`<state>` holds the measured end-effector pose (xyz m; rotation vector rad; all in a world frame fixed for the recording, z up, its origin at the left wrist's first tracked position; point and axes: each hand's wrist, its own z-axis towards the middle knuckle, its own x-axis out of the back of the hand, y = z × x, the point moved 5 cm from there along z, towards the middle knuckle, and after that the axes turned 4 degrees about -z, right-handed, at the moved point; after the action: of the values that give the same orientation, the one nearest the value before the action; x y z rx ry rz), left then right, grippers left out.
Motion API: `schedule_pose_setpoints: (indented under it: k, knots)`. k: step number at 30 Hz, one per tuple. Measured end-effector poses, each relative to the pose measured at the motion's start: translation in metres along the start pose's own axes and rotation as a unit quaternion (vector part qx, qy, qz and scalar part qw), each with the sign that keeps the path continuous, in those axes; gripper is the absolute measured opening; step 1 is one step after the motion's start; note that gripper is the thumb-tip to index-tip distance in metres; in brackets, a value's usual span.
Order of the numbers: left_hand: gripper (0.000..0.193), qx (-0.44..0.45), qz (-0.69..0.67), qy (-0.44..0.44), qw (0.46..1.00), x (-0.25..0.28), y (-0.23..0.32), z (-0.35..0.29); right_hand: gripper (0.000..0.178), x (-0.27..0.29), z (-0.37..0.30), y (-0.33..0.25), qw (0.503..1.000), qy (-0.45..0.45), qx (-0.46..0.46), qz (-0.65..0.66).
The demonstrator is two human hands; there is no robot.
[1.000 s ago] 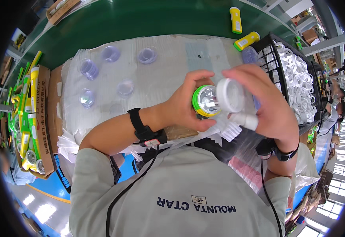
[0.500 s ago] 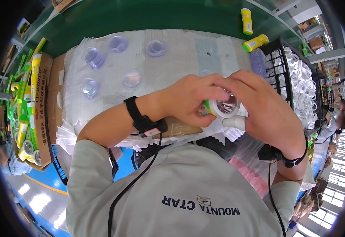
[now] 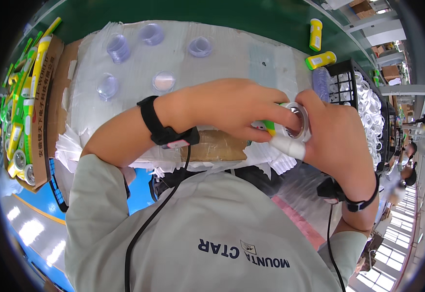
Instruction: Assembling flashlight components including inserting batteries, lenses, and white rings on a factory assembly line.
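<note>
Both my hands are on a flashlight [image 3: 279, 130] with a white head and a green and yellow body, its shiny reflector facing up and to the right. My left hand [image 3: 251, 109] is closed around the body, and its index finger reaches over the rim into the head. From the other side my right hand [image 3: 334, 134] grips the head; a white wrap [image 3: 288, 147] covers its thumb. Much of the body is hidden by my fingers. Beyond my left forearm lie clear round lenses: a tall stack [image 3: 118, 48], more stacks behind, and flatter ones nearer [image 3: 108, 86].
At the left stands a cardboard box [image 3: 52, 97] full of yellow and green flashlights [image 3: 27, 104]. A black crate [image 3: 345, 80] of white rings [image 3: 368, 109] is at the right, beside a purple-tinted lens stack [image 3: 321, 82]. Two yellow flashlights [image 3: 315, 35] lie on the green surface behind.
My hands have shifted slightly right with the flashlight. My left index finger now reaches inside its head. The whole view has moved a little, so the table sits higher.
</note>
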<state>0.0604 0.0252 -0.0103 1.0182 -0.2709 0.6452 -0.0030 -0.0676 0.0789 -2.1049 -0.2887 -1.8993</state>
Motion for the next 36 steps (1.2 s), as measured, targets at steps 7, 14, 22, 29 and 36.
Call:
schedule_pose_setpoints:
  k: [7,14,22,29,36]
  knots:
    - [0.039,0.025,0.011,-0.038,0.999,-0.001,-0.001,-0.001,0.05,-0.007,0.008,-0.003,0.996,0.035,0.016,-0.08]
    - [0.036,0.021,0.001,-0.026,0.999,-0.001,0.0,-0.003,0.051,-0.004,0.012,-0.006,0.996,0.012,0.047,-0.07]
    - [0.036,0.021,-0.015,-0.007,1.0,0.0,-0.006,0.001,0.044,-0.022,0.013,0.009,0.983,0.128,0.005,-0.129]
    - [0.038,-0.008,-0.016,-0.007,1.0,-0.007,-0.004,0.002,0.038,-0.026,0.008,0.016,0.98,0.117,0.109,-0.116]
    - [0.049,0.064,-0.105,0.101,0.987,-0.016,0.002,0.001,0.047,-0.019,-0.005,0.035,0.982,0.164,0.097,-0.002]
